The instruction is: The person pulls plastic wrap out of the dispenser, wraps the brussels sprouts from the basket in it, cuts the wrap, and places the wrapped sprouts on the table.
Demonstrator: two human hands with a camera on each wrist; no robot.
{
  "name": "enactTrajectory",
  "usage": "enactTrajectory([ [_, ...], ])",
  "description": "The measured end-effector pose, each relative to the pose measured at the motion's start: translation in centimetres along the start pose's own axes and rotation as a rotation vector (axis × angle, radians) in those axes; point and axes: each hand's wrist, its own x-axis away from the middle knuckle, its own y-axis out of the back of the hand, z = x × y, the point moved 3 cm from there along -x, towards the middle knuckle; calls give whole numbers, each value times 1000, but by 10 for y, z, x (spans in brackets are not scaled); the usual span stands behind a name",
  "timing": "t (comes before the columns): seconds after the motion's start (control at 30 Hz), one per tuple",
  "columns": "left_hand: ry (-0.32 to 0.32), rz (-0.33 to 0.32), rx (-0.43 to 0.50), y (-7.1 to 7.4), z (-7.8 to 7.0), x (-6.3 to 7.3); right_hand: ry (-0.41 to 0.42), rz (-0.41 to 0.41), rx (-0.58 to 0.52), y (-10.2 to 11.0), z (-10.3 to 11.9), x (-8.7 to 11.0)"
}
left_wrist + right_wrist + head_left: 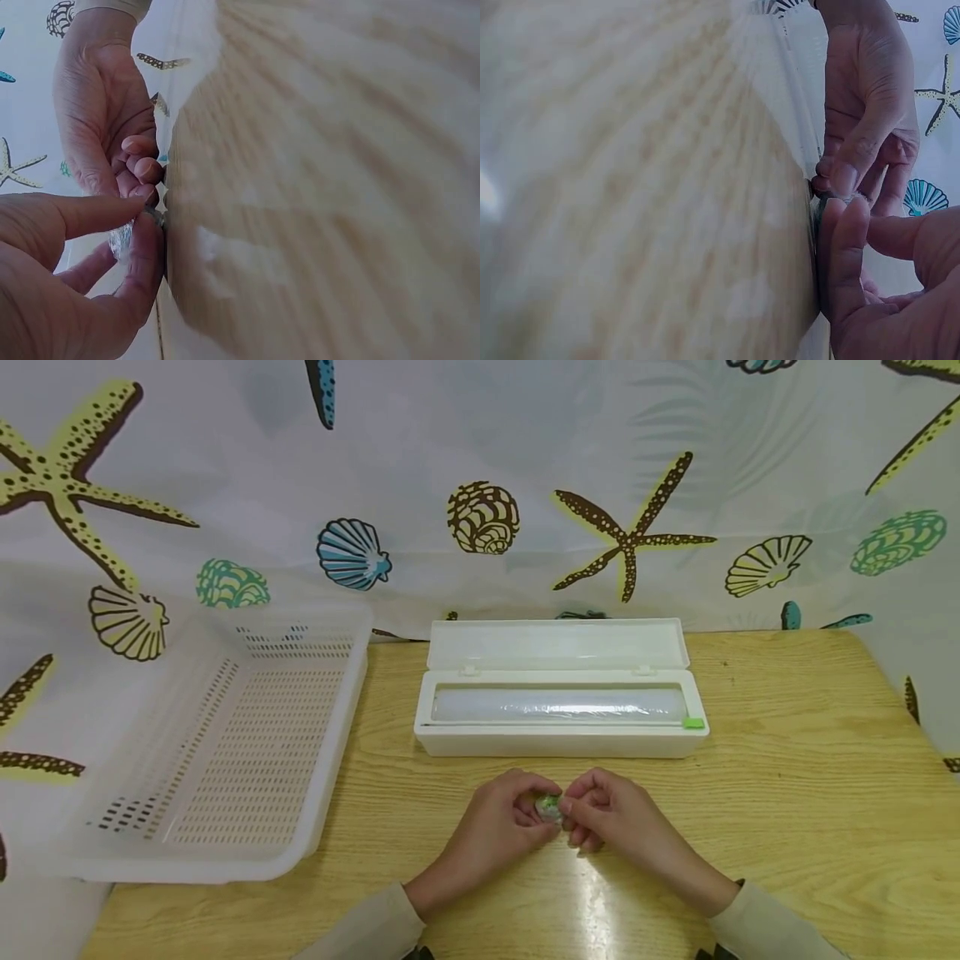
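Observation:
A small round green-and-clear item, shiny like plastic wrap, sits between the two hands just above or on the table; its exact kind cannot be made out. My left hand holds it from the left with thumb and curled fingers. From the other side my right hand pinches its right edge between thumb and forefinger. In the left wrist view its crinkled clear surface shows between the fingers. Fingers hide most of it in the right wrist view.
Behind the hands stands a long white box with its lid raised, holding a roll of clear film. A green slider sits at its right corner. A white perforated basket stands at left on the wooden table.

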Motion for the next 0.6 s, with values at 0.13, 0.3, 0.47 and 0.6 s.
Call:
enactTrajectory([
  [0.13, -75, -21, -61, -2, 2, -2, 6, 20, 12, -1, 0, -1],
  [0.3, -138, -47, -104, -9, 12, -6, 28, 43, 23, -1, -1, -3],
  [0.47, -147, -29, -131, -8, 12, -2, 59, 67, 34, 0, -2, -1],
  [0.6, -87, 49, -258, -4, 11, 8, 145, 76, 194, 1, 1, 6],
])
